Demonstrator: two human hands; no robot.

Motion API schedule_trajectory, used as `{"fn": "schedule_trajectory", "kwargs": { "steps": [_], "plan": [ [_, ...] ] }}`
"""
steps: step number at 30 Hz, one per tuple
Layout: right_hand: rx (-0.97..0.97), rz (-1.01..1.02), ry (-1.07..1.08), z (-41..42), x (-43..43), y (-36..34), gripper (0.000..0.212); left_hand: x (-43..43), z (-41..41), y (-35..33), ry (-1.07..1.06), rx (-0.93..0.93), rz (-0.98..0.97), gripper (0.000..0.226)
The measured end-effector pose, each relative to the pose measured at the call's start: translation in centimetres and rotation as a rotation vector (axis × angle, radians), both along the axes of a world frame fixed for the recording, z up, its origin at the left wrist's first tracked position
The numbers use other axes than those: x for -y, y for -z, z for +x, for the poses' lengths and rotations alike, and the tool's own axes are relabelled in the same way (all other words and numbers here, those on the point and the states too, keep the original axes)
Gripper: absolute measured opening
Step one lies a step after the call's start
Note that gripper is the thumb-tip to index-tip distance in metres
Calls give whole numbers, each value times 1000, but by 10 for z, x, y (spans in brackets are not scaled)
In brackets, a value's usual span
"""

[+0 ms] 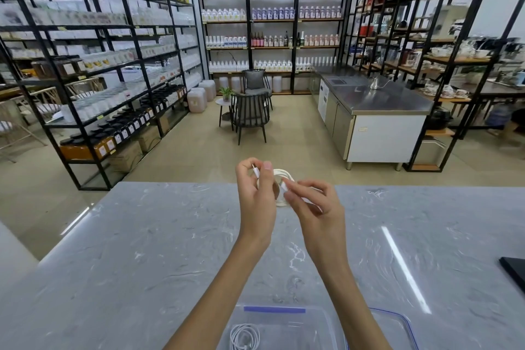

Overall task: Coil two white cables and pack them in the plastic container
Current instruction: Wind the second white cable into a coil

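Coiling second white cable (281, 173), pinched by left hand (255, 196) and right hand (318, 207) above far edge of countertop (142, 236); first cable (245, 336) coiled in plastic container (295, 327) at near edge; next, probably: tuck end, lower in.

head-worn view, forward and down

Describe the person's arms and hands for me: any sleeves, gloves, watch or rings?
The left hand and right hand wear nothing: no gloves, rings or watch show. The left forearm and right forearm are uncovered too, with no sleeve in view down to the picture's bottom edge.
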State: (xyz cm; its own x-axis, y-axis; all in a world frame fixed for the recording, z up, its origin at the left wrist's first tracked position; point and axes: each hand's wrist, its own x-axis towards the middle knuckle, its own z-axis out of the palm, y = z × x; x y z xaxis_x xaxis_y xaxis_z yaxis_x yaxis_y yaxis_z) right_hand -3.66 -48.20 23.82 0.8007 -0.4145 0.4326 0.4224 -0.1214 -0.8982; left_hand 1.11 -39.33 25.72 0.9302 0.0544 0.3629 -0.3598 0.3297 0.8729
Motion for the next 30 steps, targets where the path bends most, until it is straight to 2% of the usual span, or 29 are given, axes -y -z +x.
{"fn": "schedule_trajectory", "kwargs": {
  "steps": [4, 8, 11, 13, 15, 18, 22, 23, 30],
  "plan": [
    [-38, -12, -34, -1, 3, -4, 29, 0, -2, 2, 102, -8, 22, 8],
    [-154, 71, -30, 2, 10, -9, 34, -1, -1, 4, 43, 69, 162, 8],
    [-170, -92, 144, 7, 6, -10, 31, 5, -7, 5, 41, 156, 244, 8],
    [-141, -193, 233, 10, 5, -9, 38, 9, -10, 5, 105, 150, 244, 9],
    [-159, -261, 193, 11, 9, -10, 38, 10, -10, 3, 130, 142, 235, 8],
    [-248, -98, -88, 13, 21, -13, 21, 4, -3, 1, 68, 108, 239, 7],
    [-274, 435, -375, 7, 42, -16, 19, -12, 8, 0, 31, -49, 192, 9],
    [-261, 515, -406, 6, 45, -15, 20, -16, 9, -1, 39, -71, 171, 9],
    [-274, 478, -508, 2, 43, -14, 37, -12, 1, -1, 129, -111, 55, 9]
  ]
}}
